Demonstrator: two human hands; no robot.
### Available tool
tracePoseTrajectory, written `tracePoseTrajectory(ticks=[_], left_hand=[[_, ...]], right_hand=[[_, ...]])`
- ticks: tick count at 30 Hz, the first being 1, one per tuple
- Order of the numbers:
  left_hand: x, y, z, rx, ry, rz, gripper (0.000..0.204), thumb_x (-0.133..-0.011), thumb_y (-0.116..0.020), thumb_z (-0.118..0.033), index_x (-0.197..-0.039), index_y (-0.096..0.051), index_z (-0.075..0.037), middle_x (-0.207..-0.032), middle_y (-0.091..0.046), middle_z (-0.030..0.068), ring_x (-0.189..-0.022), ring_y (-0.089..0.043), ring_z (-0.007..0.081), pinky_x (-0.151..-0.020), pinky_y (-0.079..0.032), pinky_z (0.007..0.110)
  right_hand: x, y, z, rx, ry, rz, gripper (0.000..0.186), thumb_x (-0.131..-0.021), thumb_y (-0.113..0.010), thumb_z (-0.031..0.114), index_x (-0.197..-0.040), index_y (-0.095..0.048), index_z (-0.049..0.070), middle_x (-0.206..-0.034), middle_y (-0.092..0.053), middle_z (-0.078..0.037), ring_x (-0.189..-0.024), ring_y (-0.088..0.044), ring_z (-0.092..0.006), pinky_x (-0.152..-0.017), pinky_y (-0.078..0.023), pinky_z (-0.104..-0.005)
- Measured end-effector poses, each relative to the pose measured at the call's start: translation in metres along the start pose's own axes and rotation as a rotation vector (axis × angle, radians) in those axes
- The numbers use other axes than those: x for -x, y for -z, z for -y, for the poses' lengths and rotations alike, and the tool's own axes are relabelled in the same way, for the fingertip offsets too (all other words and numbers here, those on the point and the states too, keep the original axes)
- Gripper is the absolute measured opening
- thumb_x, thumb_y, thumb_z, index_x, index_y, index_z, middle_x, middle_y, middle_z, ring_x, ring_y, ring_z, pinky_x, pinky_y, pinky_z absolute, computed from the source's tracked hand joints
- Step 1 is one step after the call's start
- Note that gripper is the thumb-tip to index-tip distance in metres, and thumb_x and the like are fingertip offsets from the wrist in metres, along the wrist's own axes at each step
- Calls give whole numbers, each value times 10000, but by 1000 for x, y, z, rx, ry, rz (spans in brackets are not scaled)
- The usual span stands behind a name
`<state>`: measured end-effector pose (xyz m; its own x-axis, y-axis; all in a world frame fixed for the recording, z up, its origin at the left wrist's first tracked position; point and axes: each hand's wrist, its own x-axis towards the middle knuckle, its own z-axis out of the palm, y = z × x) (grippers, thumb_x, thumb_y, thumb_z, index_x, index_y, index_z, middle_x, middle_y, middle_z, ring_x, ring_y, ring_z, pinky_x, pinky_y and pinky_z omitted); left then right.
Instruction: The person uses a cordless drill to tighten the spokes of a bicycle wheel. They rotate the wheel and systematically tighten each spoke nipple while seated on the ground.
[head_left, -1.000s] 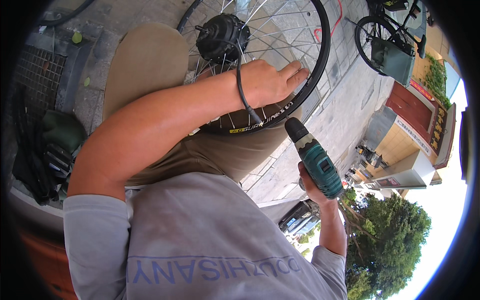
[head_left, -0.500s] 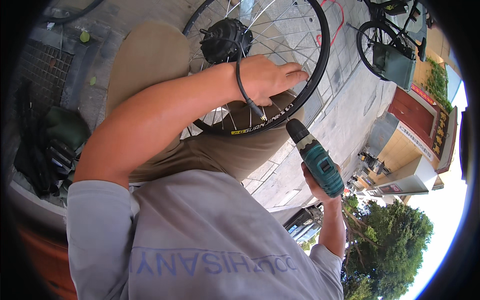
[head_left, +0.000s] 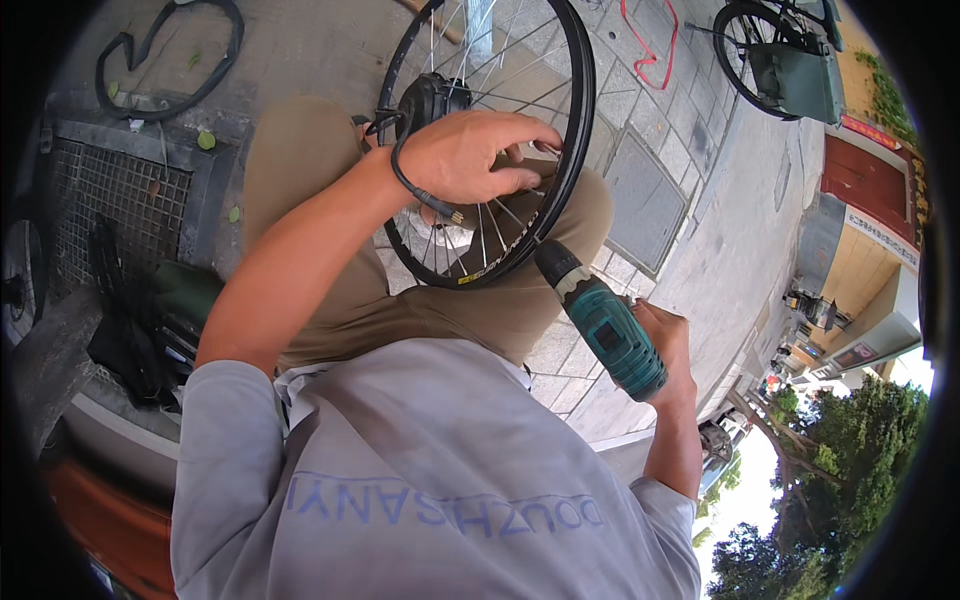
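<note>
A spoked bicycle wheel (head_left: 582, 110) with a black rim stands tilted between my knees, its black hub motor (head_left: 428, 100) on the left side. My left hand (head_left: 470, 155) reaches across the spokes, with bent fingers and thumb holding the wheel at the inner side of the rim. A black cable (head_left: 412, 183) with a connector end hangs from the hub over my left wrist. In my right hand (head_left: 668, 335) is a teal and black cordless drill (head_left: 612, 335), its chuck pointing at the rim's outer edge. The drill's tip meets or nearly meets the rim; contact cannot be made out.
An inner tube or tyre (head_left: 170, 112) lies at the far left, near a floor grate (head_left: 120, 195). Dark bags (head_left: 135, 330) sit by my left side. A red cord (head_left: 655, 60) lies on the paving, and a parked bicycle (head_left: 750, 55) stands at the far right.
The wheel has turned to a steeper angle and shifted left in view. My left fingers have curled in toward the rim. The drill has moved left along with the rim.
</note>
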<state>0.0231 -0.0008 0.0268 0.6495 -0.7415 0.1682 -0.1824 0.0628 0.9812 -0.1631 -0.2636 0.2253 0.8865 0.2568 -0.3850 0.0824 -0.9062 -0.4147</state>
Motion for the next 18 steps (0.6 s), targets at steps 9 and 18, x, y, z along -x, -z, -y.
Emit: tracePoseTrajectory(ticks=[9,18], left_hand=[[6,-23,38,41,-149,9,207,-956,-805,-51,-1162,-806,-46,-1505,-552,130,-1148,-698,219,-1016,-564,352],[18,-22,24,41,4,-23,159,-935,-719,70,-1067,-784,8,-1517,-537,207,-1377,-608,305,-1022,-606,421]], right_hand=[[5,-13,10,263,149,-128,442,-728,-773,163,-1145,-711,34,-800,-624,-85,-720,-665,-309,-672,-535,-439],[7,-1,-8,66,156,-272,479,-684,-802,217,-1127,-742,45,-802,-665,-106,-729,-685,-330,-639,-526,-433]])
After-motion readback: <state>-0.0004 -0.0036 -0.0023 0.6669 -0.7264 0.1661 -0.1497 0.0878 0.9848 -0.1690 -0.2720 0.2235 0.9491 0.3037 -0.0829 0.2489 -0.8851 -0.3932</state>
